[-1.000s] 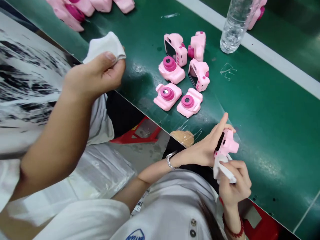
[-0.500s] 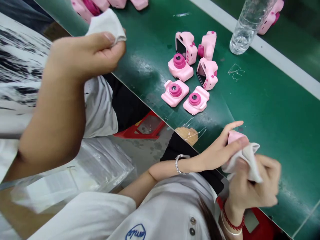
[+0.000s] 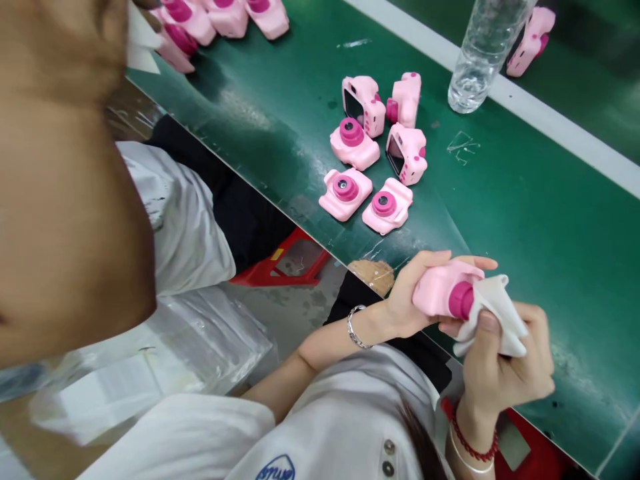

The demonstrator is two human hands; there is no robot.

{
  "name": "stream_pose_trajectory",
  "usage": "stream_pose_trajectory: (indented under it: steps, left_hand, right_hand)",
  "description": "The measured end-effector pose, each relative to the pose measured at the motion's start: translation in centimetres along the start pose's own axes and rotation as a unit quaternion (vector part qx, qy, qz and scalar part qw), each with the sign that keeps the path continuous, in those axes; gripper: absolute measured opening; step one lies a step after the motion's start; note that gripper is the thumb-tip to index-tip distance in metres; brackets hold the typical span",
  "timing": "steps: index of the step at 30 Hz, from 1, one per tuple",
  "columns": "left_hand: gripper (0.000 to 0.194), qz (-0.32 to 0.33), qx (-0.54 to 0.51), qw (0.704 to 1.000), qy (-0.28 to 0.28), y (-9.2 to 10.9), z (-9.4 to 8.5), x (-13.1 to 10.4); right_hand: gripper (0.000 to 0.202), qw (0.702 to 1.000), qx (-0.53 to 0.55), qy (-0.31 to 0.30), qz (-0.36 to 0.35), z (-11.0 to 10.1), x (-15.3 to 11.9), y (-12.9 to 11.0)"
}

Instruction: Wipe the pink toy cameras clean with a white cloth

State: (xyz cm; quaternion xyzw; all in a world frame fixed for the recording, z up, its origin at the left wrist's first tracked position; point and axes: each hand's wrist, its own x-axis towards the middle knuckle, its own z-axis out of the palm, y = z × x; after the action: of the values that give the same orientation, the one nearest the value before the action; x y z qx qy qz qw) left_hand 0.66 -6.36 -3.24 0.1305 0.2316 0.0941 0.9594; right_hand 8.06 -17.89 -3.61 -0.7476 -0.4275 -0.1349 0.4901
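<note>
Above the table's near edge, my left hand [image 3: 406, 300] holds a pink toy camera [image 3: 438, 288], its dark pink lens facing right. The fingers wrap behind the body, and some of them are hidden. My right hand [image 3: 507, 370] is closed on a folded white cloth [image 3: 495, 317], pinched under the thumb. The cloth lies against the lens side of the camera. Farther up the table stands a loose group of several more pink toy cameras [image 3: 346, 185], some lens up and others showing their dark screens.
A clear plastic bottle [image 3: 467, 90] stands on the green table [image 3: 550, 220] near a white strip, with another pink camera behind it. At left, a co-worker's arm [image 3: 65, 220] fills the view beside more pink cameras [image 3: 227, 17]. Below are a red stool [image 3: 287, 263] and clear plastic bags [image 3: 200, 340].
My left hand has turned the camera so its lens now shows; earlier the cloth and fingers covered most of it. The co-worker's arm has moved left and closer.
</note>
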Motion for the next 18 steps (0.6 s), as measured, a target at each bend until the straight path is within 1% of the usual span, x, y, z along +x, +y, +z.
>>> stream_pose_trajectory:
  steps: [2, 3, 4, 5, 6, 7, 9, 11, 12, 13, 14, 16, 18]
  left_hand:
    - [0.060, 0.000, -0.001, 1.000, 0.010, -0.1, -0.2, 0.4]
    - [0.064, -0.007, -0.002, 1.000, 0.007, -0.2, -0.4, 0.6]
    - [0.069, -0.015, 0.002, 1.000, 0.002, -0.3, -0.6, 0.9]
    - [0.077, -0.021, 0.014, 1.000, 0.000, -0.5, -0.7, 1.1]
    - [0.085, -0.019, 0.036, 0.999, 0.004, -0.6, -0.8, 1.2]
    - [0.093, -0.005, 0.068, 0.998, 0.013, -0.8, -0.8, 1.3]
    - [0.110, 0.055, 0.167, 0.984, 0.035, -1.0, -0.7, 1.0]
    - [0.131, 0.112, 0.297, 0.948, 0.037, -0.9, -0.4, 0.5]
    - [0.138, 0.127, 0.359, 0.924, 0.029, -0.8, -0.3, 0.1]
    - [0.140, 0.134, 0.414, 0.900, 0.019, -0.8, -0.4, -0.2]
    - [0.134, 0.138, 0.459, 0.878, 0.011, -0.7, -0.5, -0.5]
    - [0.110, 0.156, 0.511, 0.845, 0.008, -0.7, -1.2, -0.7]
    - [0.084, 0.199, 0.534, 0.821, 0.015, -0.6, -2.4, -0.3]
  right_hand:
    - [0.006, 0.997, -0.005, -0.074, -0.038, -0.4, 0.7, 0.0]
    - [0.009, 0.994, 0.002, -0.098, -0.044, -0.7, 0.9, 0.2]
    - [0.011, 0.993, 0.015, -0.107, -0.045, -1.0, 0.9, 0.4]
    - [0.010, 0.994, 0.028, -0.102, -0.041, -1.3, 0.9, 0.7]
    - [0.007, 0.995, 0.037, -0.080, -0.034, -1.5, 0.7, 1.0]
    - [0.005, 0.998, 0.039, -0.049, -0.029, -1.5, 0.4, 1.2]
    - [0.007, 0.999, 0.019, 0.006, -0.035, -1.2, -0.3, 1.6]
    - [0.011, 0.999, 0.004, 0.031, -0.031, -0.4, -0.9, 1.9]
    - [0.013, 0.999, 0.004, 0.034, -0.009, -0.1, -1.1, 2.1]
    - [0.015, 0.999, 0.002, 0.035, 0.026, 0.2, -1.3, 2.3]
    - [0.016, 0.997, -0.002, 0.033, 0.069, 0.4, -1.4, 2.6]
    - [0.017, 0.989, -0.024, 0.004, 0.147, 0.3, -1.5, 3.4]
    - [0.016, 0.982, -0.007, -0.021, 0.185, 0.0, -1.6, 4.6]
